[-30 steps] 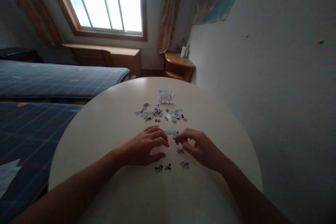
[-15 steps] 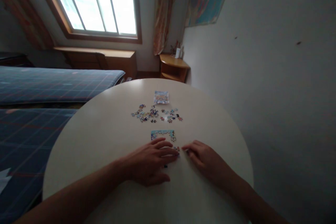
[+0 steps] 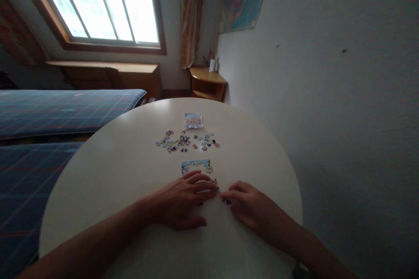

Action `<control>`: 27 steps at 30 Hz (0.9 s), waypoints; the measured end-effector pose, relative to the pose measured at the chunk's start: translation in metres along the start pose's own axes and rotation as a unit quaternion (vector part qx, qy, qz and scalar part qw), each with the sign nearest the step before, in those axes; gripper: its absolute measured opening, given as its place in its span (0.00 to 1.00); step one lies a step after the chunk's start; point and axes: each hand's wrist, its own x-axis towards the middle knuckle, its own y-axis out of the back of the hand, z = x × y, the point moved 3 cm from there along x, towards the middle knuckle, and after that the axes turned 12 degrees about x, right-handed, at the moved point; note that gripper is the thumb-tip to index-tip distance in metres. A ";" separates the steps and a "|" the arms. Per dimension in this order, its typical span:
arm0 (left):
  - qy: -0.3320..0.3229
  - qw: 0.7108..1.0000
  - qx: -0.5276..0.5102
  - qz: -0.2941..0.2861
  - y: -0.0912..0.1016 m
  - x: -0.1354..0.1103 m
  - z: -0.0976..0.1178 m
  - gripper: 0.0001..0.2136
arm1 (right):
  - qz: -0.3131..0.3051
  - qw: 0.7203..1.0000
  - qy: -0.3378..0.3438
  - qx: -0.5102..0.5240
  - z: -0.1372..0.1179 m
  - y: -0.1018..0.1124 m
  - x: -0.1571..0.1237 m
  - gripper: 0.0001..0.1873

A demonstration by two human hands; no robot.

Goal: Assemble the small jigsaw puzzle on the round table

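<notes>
My left hand (image 3: 185,200) lies palm down with its fingers spread over the lower part of a partly joined jigsaw puzzle (image 3: 196,163). The puzzle's blue top edge shows beyond the fingers, and a few joined pieces (image 3: 214,182) stick out by the fingertips; the rest is hidden under the hand. Just to the right, my right hand (image 3: 250,205) has its thumb and index finger around a small dark puzzle piece (image 3: 226,201), low at the tabletop. Whether it is one piece or two joined ones, I cannot tell.
Loose puzzle pieces (image 3: 173,141) lie in a heap past the puzzle, with a smaller group (image 3: 206,141) to their right. A printed picture sheet (image 3: 193,120) rests behind them on the round white table (image 3: 131,161). A plaid bed (image 3: 65,111) stands at left, a wall at right.
My right hand has come nearer to me along the table with the piece, to below the puzzle's right side. My left hand stays over the puzzle. The view has swung slightly right.
</notes>
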 end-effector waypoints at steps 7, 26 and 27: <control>-0.002 1.000 0.009 -0.002 -0.001 0.000 0.000 0.30 | -0.004 1.000 -0.012 0.012 -0.010 -0.007 0.000 0.18; -0.012 1.000 -0.006 -0.003 0.001 0.001 0.001 0.29 | 0.058 0.997 -0.045 -0.011 -0.012 -0.015 0.008 0.03; -0.012 1.000 -0.004 -0.006 0.001 0.001 0.001 0.29 | 0.057 0.997 -0.046 -0.011 -0.011 -0.015 0.008 0.03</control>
